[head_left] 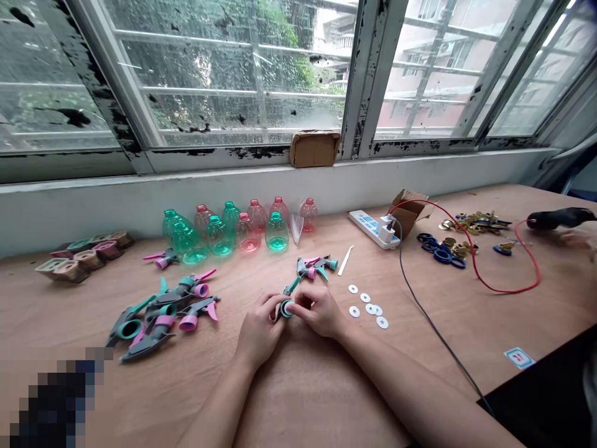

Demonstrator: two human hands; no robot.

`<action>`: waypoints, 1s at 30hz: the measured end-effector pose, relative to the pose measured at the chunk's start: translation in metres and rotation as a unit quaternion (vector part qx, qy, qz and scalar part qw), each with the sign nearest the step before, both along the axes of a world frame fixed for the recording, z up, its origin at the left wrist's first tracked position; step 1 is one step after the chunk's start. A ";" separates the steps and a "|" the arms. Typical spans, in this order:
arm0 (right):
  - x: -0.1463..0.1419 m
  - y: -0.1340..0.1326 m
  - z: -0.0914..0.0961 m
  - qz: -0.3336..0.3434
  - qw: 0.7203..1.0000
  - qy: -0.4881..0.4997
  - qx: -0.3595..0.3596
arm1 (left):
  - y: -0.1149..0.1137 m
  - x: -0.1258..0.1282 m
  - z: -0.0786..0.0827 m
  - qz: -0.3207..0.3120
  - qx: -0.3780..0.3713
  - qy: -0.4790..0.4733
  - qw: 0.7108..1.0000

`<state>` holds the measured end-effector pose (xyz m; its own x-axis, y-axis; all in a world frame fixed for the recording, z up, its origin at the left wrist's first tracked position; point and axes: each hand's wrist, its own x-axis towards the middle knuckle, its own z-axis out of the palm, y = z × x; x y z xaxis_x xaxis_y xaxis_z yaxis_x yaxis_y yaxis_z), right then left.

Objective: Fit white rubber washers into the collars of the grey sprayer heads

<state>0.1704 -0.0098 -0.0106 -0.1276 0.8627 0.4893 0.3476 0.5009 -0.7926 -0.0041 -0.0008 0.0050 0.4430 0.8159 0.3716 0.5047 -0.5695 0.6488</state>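
The left hand (256, 330) curls its fingers (269, 300) closed round a plastic spray head (292, 287), partly hidden, over the wooden counter (298, 398); the right hand (321, 309) bends at its round collar (282, 307), grip unclear.

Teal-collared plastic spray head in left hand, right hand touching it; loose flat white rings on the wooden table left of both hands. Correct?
Rings' side is wrong. Head view: left hand holds the teal-collared plastic spray head, right hand touching it, but the loose flat white rings lie on the wooden table right of both hands.
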 end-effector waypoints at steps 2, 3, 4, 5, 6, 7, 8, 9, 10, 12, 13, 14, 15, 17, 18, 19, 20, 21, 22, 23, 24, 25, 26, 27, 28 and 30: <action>0.000 0.000 -0.001 -0.004 1.000 0.001 -0.005 | 0.000 0.000 -0.001 -0.005 -0.006 0.000 1.000; 0.000 0.000 -0.001 -0.006 1.000 0.001 -0.008 | 0.000 0.000 -0.001 -0.008 -0.009 0.000 1.000; 0.000 0.000 -0.001 -0.006 1.000 0.002 -0.010 | 0.001 0.000 -0.002 -0.012 -0.012 0.001 1.000; 0.000 0.000 -0.001 -0.005 1.000 0.003 -0.010 | 0.001 0.000 -0.002 -0.016 -0.015 0.003 1.000; 0.000 0.000 -0.001 -0.003 1.000 0.004 -0.010 | 0.001 0.000 -0.003 -0.018 -0.017 0.005 1.000; 0.000 0.000 -0.001 -0.003 1.000 0.004 -0.009 | 0.000 0.000 -0.003 -0.020 -0.017 0.008 1.000; 0.000 0.000 -0.001 -0.004 1.000 0.004 -0.008 | 0.000 0.000 -0.003 -0.021 -0.017 0.011 1.000; -0.001 0.000 -0.001 -0.004 1.000 0.003 -0.009 | 0.000 0.000 -0.002 -0.022 -0.017 0.014 1.000; -0.001 0.000 -0.001 -0.005 1.000 0.003 -0.011 | -0.001 0.000 -0.002 -0.022 -0.016 0.016 0.999; -0.002 0.000 -0.001 -0.006 1.000 0.004 -0.013 | -0.002 0.000 -0.002 -0.019 -0.013 0.020 1.000; -0.002 0.000 -0.002 -0.005 1.000 0.005 -0.014 | -0.002 0.000 -0.002 -0.016 -0.011 0.021 1.000; -0.002 0.000 -0.002 -0.004 1.000 0.006 -0.014 | -0.002 0.001 -0.002 -0.013 -0.008 0.022 1.000; -0.002 0.000 -0.003 -0.002 1.000 0.009 -0.014 | -0.002 0.001 -0.002 -0.010 -0.005 0.022 1.000; -0.002 -0.001 -0.003 0.001 1.000 0.012 -0.017 | -0.003 0.001 -0.003 -0.006 -0.001 0.023 1.000; -0.002 -0.001 -0.003 0.001 1.000 0.014 -0.018 | -0.003 0.002 -0.004 -0.004 0.000 0.023 1.000; -0.001 -0.001 -0.003 0.000 1.000 0.015 -0.018 | -0.004 0.002 -0.004 -0.001 0.000 0.023 1.000; -0.001 -0.002 -0.002 -0.002 1.000 0.016 -0.017 | -0.004 0.003 -0.005 0.003 0.000 0.024 1.000; -0.001 -0.002 -0.002 -0.002 1.000 0.016 -0.015 | -0.005 0.004 -0.005 0.009 0.000 0.026 1.000; 0.000 -0.002 -0.001 -0.001 1.000 0.016 -0.013 | -0.005 0.004 -0.005 0.014 -0.001 0.029 0.999; 0.000 -0.002 0.000 0.000 1.000 0.016 -0.011 | -0.005 0.005 -0.004 0.020 -0.001 0.032 0.999; 0.000 -0.002 0.001 0.003 1.000 0.017 -0.010 | -0.005 0.005 -0.004 0.026 -0.001 0.035 0.999; 0.000 -0.002 0.001 0.006 1.000 0.018 -0.010 | -0.005 0.006 -0.003 0.032 -0.001 0.036 0.999; 0.000 -0.002 0.002 0.008 1.000 0.019 -0.010 | -0.005 0.006 -0.002 0.038 0.000 0.037 0.999; 0.000 -0.002 0.003 0.009 1.000 0.019 -0.009 | -0.005 0.006 -0.001 0.043 0.001 0.037 0.998; 0.000 -0.001 0.003 0.009 1.000 0.018 -0.007 | -0.005 0.006 -0.001 0.047 0.003 0.037 0.998; -0.001 -0.001 0.002 0.010 1.000 0.014 -0.002 | -0.005 0.006 0.000 0.050 0.007 0.038 0.998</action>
<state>0.1699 -0.0110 -0.0082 -0.1319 0.8616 0.4902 0.3155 0.5053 -0.8032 0.0016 -0.0055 0.0053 0.3870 0.8526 0.3510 0.6077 -0.5222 0.5984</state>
